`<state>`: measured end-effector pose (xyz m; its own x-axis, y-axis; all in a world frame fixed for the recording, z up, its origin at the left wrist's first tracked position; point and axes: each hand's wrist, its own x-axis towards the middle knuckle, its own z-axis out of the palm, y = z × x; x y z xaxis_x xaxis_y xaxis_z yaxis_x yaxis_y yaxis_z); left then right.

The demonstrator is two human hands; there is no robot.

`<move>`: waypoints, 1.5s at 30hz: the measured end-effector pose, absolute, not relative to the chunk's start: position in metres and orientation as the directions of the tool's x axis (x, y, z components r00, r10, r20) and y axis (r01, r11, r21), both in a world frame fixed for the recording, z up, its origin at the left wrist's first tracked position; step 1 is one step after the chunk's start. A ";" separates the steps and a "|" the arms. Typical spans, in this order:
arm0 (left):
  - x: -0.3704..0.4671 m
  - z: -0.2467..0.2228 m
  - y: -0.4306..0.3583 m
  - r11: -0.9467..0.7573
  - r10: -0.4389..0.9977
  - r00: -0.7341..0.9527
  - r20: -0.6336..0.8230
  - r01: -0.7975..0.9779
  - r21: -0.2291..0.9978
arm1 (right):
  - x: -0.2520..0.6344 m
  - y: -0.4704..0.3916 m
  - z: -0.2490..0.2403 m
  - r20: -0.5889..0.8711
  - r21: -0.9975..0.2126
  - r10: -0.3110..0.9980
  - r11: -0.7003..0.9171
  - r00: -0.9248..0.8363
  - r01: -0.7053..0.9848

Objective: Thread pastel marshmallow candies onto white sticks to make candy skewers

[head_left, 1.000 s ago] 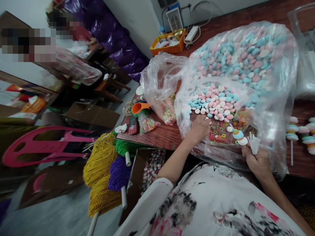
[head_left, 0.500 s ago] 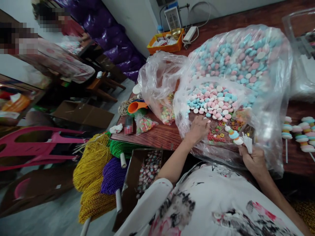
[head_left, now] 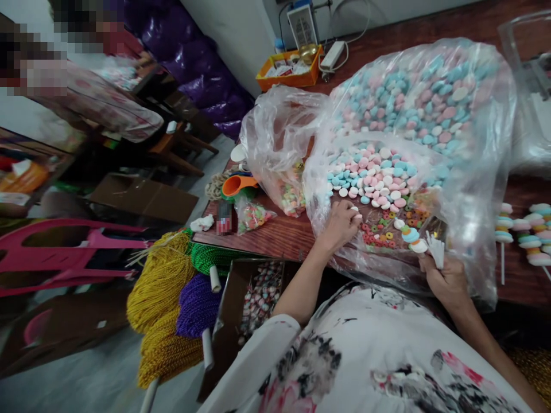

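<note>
Far left, the yellow cord hank (head_left: pixel 161 281) and purple cord hank (head_left: pixel 198 304) are wound on tubes, which we take to prevent tangling. Next to them, a cardboard box (head_left: pixel 221 332) of small mixed pieces sits below the edge of the bench (head_left: pixel 282 232), within easy arm's reach, we judge. Up on the bench, an orange scoop (head_left: pixel 237 184) lies near a small clear bag of rings (head_left: pixel 253 217).

Our left hand (head_left: pixel 342 226) has its fingers curled; the grip is nearly closed, with a pale disc (head_left: pixel 355 210) at the tips. It sits just beside loose pastel discs (head_left: pixel 379 179) and small coloured rings (head_left: pixel 381 234), both spread at the mouth of a large clear bag (head_left: pixel 469 221), presumably so we can pick without digging.

A stick of threaded discs (head_left: pixel 412 238) points up-left from our right hand (head_left: pixel 445 278). That grip is closed, also holding a bunch of white sticks (head_left: pixel 435 249), probably to keep spares close. Farther right, a stacked skewer (head_left: pixel 503 226) lies apart, likely to avoid mixing.
</note>
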<state>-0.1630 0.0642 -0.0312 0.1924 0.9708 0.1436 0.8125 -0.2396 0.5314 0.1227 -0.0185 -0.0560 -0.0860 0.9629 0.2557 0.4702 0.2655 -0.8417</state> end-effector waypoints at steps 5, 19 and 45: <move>-0.163 -0.037 0.060 -0.222 0.975 0.111 0.194 0.590 0.777 | 0.123 -0.019 -0.057 0.287 -0.819 0.952 0.300 -0.104 0.490; -0.116 0.007 0.042 0.155 0.980 -0.027 -0.196 -0.508 0.847 | 0.108 -0.025 -0.009 0.361 -0.687 0.890 0.456 -0.278 0.566; -0.111 0.005 0.029 -0.369 0.918 -0.132 0.375 0.065 0.927 | 0.108 -0.031 -0.010 0.343 -0.690 0.896 0.444 -0.282 0.571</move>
